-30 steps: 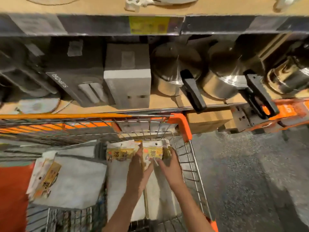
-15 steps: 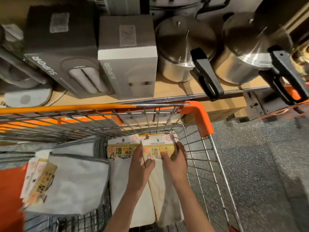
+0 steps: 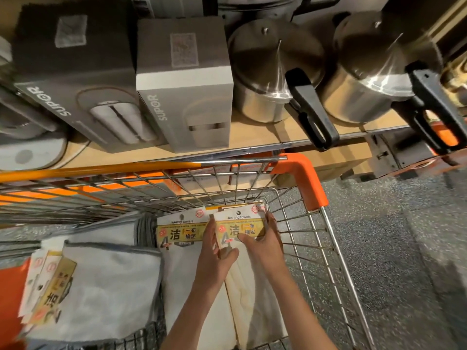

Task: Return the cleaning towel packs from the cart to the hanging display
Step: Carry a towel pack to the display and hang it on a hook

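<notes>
Head view shows a wire shopping cart [image 3: 336, 248] seen from above, pushed against a store shelf [image 3: 298, 137]. In the far right corner of the cart, two cleaning towel packs lie side by side, touching: the left pack [image 3: 182, 232] and the right pack [image 3: 240, 224], each with a yellow card header at its far end.

The main risk, I think, is that the two packs come up together, or that the right one slips. The left hand [image 3: 214, 251] lies just over the seam between the two headers, so one pull may drag both cards. The cloth under the header is soft and long, so it may also catch on the cart wires or fold when it is lifted. The hanging display is not visible here, so the person must turn away from this shelf, and a loose hold may fail on the way.

Both forearms enter from the near edge and reach toward the far side. The left hand's grip is closed on the right pack, pinching its left edge with the thumb below. The right hand [image 3: 265, 238] holds the same pack from its right side, fingers curled round the header edge and thumb on the front. More packs [image 3: 101, 286] lie at the left of the cart. Boxes [image 3: 184, 84] and steel pots [image 3: 273, 72] stand on the shelf.
</notes>
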### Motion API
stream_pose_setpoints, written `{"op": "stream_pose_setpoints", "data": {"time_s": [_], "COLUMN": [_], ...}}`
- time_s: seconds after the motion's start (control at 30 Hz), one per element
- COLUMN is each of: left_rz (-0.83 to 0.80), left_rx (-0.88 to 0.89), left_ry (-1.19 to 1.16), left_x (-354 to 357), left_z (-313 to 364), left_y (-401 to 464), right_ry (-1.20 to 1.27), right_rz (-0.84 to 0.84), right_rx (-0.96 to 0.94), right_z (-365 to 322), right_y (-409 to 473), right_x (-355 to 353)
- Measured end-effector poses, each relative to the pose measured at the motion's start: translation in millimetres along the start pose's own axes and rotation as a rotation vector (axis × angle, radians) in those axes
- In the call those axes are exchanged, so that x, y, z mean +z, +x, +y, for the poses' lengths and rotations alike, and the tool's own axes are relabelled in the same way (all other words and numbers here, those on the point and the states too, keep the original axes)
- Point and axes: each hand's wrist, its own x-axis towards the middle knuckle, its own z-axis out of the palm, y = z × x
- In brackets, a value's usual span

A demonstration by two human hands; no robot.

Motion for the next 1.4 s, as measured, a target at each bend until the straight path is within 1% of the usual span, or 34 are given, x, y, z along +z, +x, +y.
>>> {"op": "stream_pose_setpoints", "data": {"time_s": [0.17,0.33,0.5,0.63,0.87,1.03,1.2,1.3,1.4], "left_rz": [-0.003,-0.009,-0.003,0.02,0.033,0.016,0.003,-0.011,-0.014], "left_rx": [-0.012,-0.043,-0.038,-0.041,-0.058,-0.057,-0.026,-0.016,-0.021], "left_ry": [0.015,0.003,0.041,0.041,0.022,0.025,0.018,0.01,-0.006], "left_x": [4,2,5,9,13,12,12,14,14], "left_z": [-2,-5,-12,-17,-21,-23,-23,-24,-23], "left_y": [3,7,6,7,9,8,6,4,3], "right_ry": [0.094,0.125,0.136,0.207,0.245,0.261,0.317,0.286,0.256], "right_rz": [-0.038,-0.127,-0.186,-0.222,-0.2,-0.22,-0.24,-0.164,-0.103], "right_rx": [0.036,0.151,0.171,0.176,0.161,0.23,0.183,0.161,0.211], "right_z": [-3,-7,-4,-6,-9,-10,-15,-11,-8], "right_y": [3,13,12,7,2,0,2,1,1], "right_x": [-1,-1,-5,-7,-6,-8,-8,-7,-7]}}
